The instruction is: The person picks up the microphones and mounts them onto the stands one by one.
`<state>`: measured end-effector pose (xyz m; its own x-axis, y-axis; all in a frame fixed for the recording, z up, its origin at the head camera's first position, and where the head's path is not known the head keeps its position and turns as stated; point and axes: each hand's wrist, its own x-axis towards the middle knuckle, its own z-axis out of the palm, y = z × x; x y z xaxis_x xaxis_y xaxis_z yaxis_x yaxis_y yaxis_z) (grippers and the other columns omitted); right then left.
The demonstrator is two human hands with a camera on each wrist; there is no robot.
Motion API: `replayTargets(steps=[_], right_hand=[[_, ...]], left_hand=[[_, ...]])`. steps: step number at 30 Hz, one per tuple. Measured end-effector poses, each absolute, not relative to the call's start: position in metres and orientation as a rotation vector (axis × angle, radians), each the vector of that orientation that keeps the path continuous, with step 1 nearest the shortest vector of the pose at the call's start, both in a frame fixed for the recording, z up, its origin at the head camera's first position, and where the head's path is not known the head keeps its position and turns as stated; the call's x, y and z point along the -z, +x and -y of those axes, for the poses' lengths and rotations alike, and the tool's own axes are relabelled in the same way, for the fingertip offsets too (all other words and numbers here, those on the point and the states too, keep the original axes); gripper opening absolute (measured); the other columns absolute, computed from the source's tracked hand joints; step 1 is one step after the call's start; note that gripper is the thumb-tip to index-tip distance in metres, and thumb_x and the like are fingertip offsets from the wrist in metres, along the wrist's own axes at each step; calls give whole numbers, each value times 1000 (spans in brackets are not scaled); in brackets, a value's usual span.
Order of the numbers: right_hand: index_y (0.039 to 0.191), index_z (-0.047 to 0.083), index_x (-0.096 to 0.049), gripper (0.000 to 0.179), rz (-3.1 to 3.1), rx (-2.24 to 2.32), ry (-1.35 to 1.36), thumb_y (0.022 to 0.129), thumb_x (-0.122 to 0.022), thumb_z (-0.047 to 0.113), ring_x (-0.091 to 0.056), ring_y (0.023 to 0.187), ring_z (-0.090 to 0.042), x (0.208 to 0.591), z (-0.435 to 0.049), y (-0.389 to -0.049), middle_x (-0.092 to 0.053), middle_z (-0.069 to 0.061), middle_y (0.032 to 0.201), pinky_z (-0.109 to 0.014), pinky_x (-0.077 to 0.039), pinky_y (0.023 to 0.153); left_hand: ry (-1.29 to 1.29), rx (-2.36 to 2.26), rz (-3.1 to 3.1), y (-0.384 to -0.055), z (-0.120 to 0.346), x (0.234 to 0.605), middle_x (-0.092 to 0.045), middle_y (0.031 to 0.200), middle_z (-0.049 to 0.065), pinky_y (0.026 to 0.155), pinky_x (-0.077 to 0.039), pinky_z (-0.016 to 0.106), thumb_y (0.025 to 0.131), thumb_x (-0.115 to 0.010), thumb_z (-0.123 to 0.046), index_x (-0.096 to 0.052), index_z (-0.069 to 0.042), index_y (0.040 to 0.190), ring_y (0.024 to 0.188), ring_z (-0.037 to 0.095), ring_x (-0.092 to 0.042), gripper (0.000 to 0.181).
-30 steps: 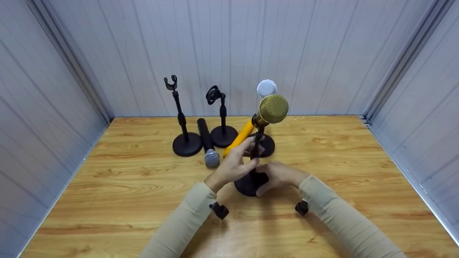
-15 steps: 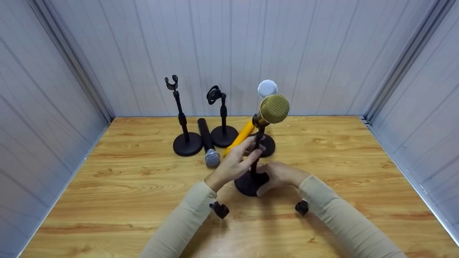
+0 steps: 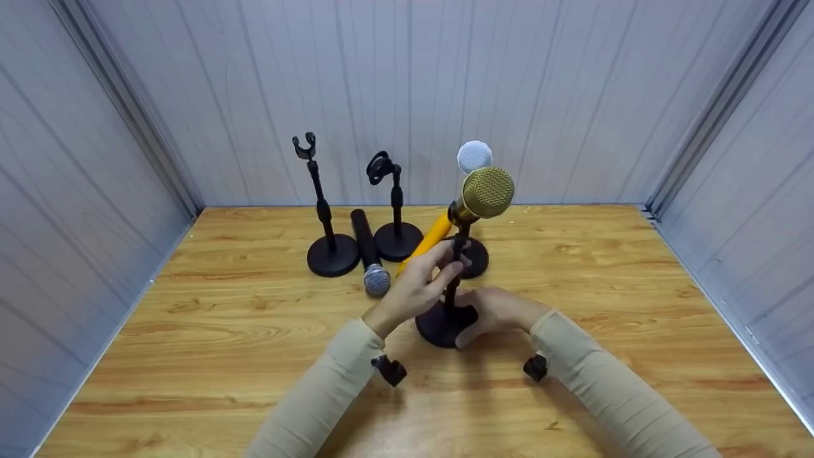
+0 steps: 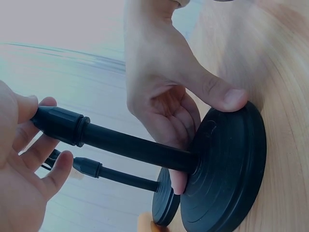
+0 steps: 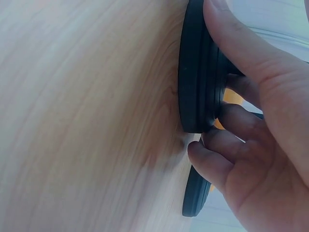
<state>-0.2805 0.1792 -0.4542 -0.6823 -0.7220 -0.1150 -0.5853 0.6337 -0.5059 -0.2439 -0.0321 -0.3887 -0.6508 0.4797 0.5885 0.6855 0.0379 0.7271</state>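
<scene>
A gold-headed microphone (image 3: 488, 192) sits in the clip of the nearest black microphone stand (image 3: 435, 327). With fingers and thumb, my left hand (image 3: 413, 292) holds the collar partway up this stand's pole (image 4: 120, 144). My right hand (image 3: 496, 310) grips the round base (image 4: 227, 169), its thumb on the rim and fingers at the far side. In the right wrist view the base (image 5: 197, 72) stands at the table surface. A yellow handle (image 3: 434, 236) slants down behind my left hand; which microphone it belongs to is hard to tell.
Behind the held stand is another stand's base (image 3: 475, 259), with a white microphone head (image 3: 475, 156) above. To the left are a stand with a forked clip (image 3: 332, 256), a stand with a ring-like clip (image 3: 398, 242), and a black microphone with silver head (image 3: 376, 280) lying between them.
My left thumb has moved up the pole from lower down, uncovering more of it above the base. My right hand and the stand have stayed nearly still.
</scene>
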Motion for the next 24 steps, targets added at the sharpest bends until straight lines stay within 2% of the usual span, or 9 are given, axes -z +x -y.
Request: replayTargets(steps=[3, 5, 8, 14, 18, 21, 24], right_hand=[[120, 18, -71, 57, -2541, 647, -1055, 75, -88, 49, -63, 107, -14, 455, -180, -280, -70, 5, 120, -38, -48, 98], [116, 18, -72, 54, -2537, 653, -1054, 75, -88, 48, -63, 105, -13, 454, -180, -280, -70, 6, 116, -37, -49, 97], [119, 18, -72, 56, -2533, 656, -1046, 75, -88, 49, -63, 108, -14, 454, -180, -280, -70, 5, 119, -38, -48, 99], [132, 15, -68, 70, -2530, 630, -1014, 75, -88, 51, -61, 120, -19, 452, -179, -281, -66, 0, 133, -40, -46, 105], [127, 13, -70, 68, -2544, 604, -1001, 75, -87, 52, -64, 114, -19, 453, -179, -282, -69, -2, 126, -40, -48, 101], [125, 12, -71, 66, -2549, 595, -996, 75, -87, 52, -65, 110, -19, 452, -179, -282, -70, -1, 122, -40, -49, 99], [127, 12, -71, 67, -2556, 588, -991, 75, -88, 51, -65, 110, -19, 452, -178, -281, -70, -1, 122, -40, -49, 99]], left_hand=[[-1204, 1670, 2121, -243, 32, 388, -68, 104, 15, 82, -53, 35, 102, -53, 5, -60, 5, 123, 94, 37, -64, 22], [-1199, 1673, 2115, -243, 31, 388, -68, 103, 16, 82, -54, 39, 102, -54, 5, -60, 6, 122, 94, 38, -64, 21], [-1193, 1666, 2104, -243, 30, 387, -68, 103, 16, 83, -55, 42, 102, -53, 5, -60, 6, 121, 94, 36, -65, 20], [-1181, 1658, 2096, -242, 29, 380, -68, 99, 14, 79, -53, 35, 103, -52, 5, -62, 6, 113, 89, 32, -63, 14], [-1168, 1691, 2090, -241, 28, 374, -69, 101, 16, 76, -53, 33, 104, -51, 4, -62, 7, 113, 90, 33, -63, 15], [-1142, 1722, 2089, -241, 27, 368, -70, 104, 18, 80, -54, 33, 105, -49, 3, -62, 7, 114, 95, 31, -65, 16], [-1119, 1771, 2079, -242, 25, 365, -68, 104, 22, 86, -55, 39, 106, -48, 1, -62, 8, 115, 98, 34, -65, 17]])
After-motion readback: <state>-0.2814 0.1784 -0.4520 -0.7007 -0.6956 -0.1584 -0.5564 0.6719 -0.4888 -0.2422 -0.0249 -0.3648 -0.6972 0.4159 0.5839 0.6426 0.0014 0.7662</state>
